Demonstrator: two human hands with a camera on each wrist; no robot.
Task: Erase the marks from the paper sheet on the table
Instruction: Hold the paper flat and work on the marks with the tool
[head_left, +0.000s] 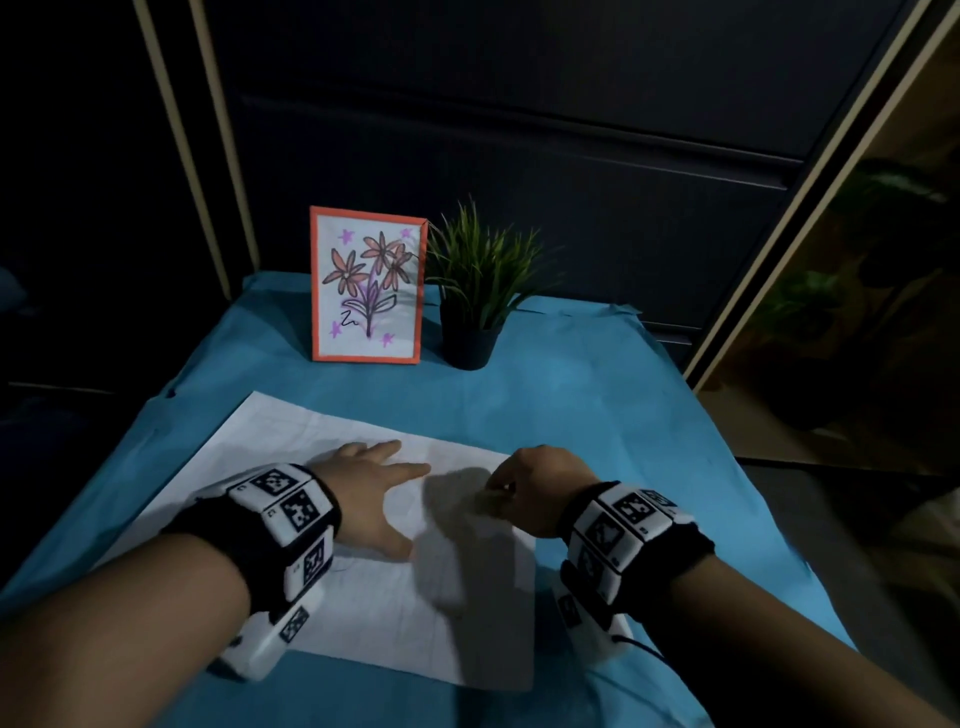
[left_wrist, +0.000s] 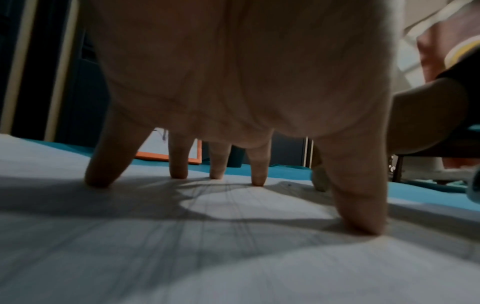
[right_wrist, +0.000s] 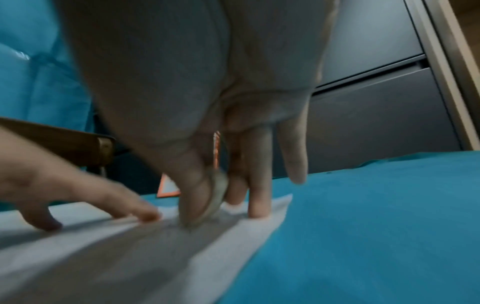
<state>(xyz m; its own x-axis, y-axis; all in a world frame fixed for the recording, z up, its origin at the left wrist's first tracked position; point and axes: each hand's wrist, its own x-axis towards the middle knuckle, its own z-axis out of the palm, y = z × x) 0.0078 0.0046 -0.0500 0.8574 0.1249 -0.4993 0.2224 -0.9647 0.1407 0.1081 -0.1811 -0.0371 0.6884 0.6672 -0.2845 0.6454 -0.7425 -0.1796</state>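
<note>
A white paper sheet (head_left: 291, 457) with faint pencil lines lies on the blue-covered table (head_left: 597, 415). My left hand (head_left: 374, 483) is spread flat on the sheet, its fingertips (left_wrist: 179, 172) and thumb pressing the paper (left_wrist: 233, 257) down. Just to its right my right hand (head_left: 511, 488) pinches a small greyish eraser (right_wrist: 217, 197) between thumb and fingers, with the eraser's tip down on the sheet (right_wrist: 130, 257) near the sheet's right edge. In the head view the eraser is mostly hidden under the fingers.
At the back of the table a flower drawing in an orange frame (head_left: 368, 285) stands upright, with a small potted plant (head_left: 475, 291) beside it on the right. Dark cabinet drawers (head_left: 519, 130) rise behind. The table's edges fall off left and right.
</note>
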